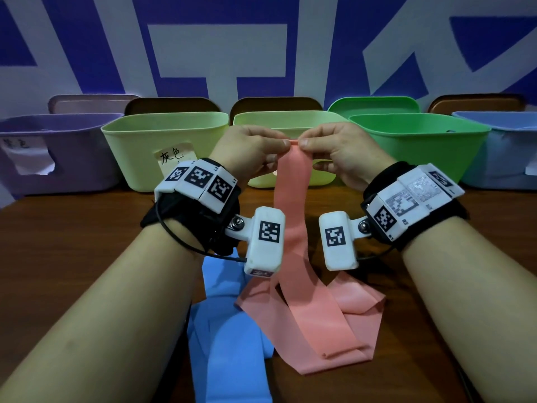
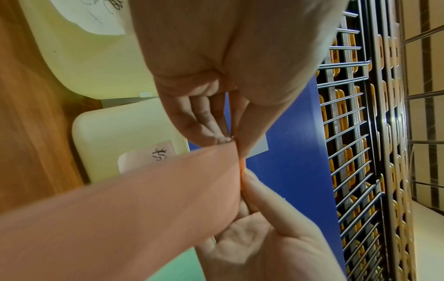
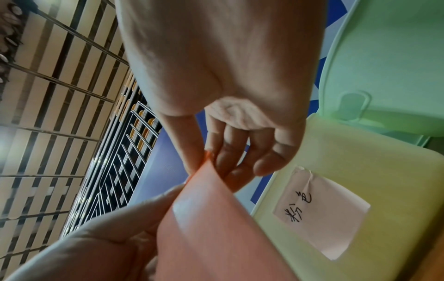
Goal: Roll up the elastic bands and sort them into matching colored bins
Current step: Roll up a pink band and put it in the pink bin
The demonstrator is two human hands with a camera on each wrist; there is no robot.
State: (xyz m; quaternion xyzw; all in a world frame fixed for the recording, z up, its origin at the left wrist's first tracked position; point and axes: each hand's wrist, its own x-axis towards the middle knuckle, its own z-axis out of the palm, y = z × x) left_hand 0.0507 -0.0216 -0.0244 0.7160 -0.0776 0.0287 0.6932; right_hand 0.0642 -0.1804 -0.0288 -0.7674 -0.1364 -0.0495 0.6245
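Observation:
A long pink elastic band (image 1: 293, 245) hangs from both hands down to the brown table, where its lower part lies folded. My left hand (image 1: 283, 145) and my right hand (image 1: 302, 144) pinch its top edge side by side, thumbs against forefingers, in front of the pale green bins. The left wrist view shows the pink band (image 2: 144, 205) meeting the left hand (image 2: 234, 141) at the pinch. In the right wrist view the pink band (image 3: 216, 218) rises to my right hand (image 3: 206, 157). A blue band (image 1: 229, 330) lies crumpled on the table under my left forearm.
A row of bins stands along the back of the table: purple (image 1: 58, 158), pale green with a handwritten label (image 1: 139, 152), another pale green (image 1: 290, 181) behind the hands, bright green (image 1: 421, 146) and light blue (image 1: 505, 158). Lids lean behind them against a blue-and-white wall.

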